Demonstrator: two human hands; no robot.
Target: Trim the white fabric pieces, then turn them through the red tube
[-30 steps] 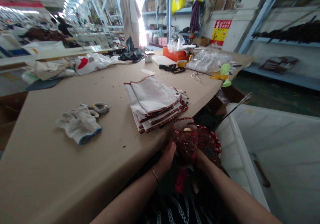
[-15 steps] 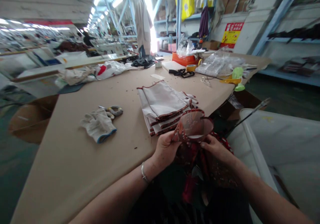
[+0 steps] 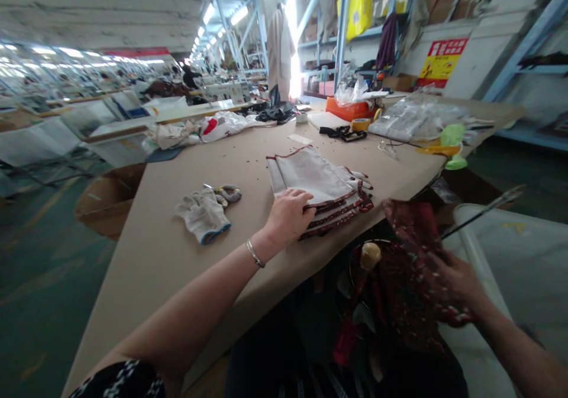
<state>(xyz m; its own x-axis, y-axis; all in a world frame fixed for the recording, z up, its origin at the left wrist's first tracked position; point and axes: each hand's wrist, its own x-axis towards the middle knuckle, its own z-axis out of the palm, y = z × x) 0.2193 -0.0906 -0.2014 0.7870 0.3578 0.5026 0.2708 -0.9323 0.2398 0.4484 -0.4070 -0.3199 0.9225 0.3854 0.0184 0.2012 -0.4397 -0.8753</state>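
Observation:
My left hand is at the near left corner of a stack of folded white fabric pieces with dark red patterned edges. Its fingers are curled over the edge of the upper piece; the thumb is mostly hidden. Off to the right, beyond the table edge, my right hand is closed on a dark red patterned fabric piece, smeared by motion. More dark red patterned fabric hangs below it, above my lap. Beside that fabric is a rounded, tan-topped object whose kind I cannot make out.
Left of the stack lie a work glove and small snips. Farther back are yellow tape, black straps and clear plastic bags. A white bin stands at right, a cardboard box at left.
My left hand has let go of the red patterned piece and moved onto the white stack. My right hand has carried that piece right, away from the stack. The view has turned left.

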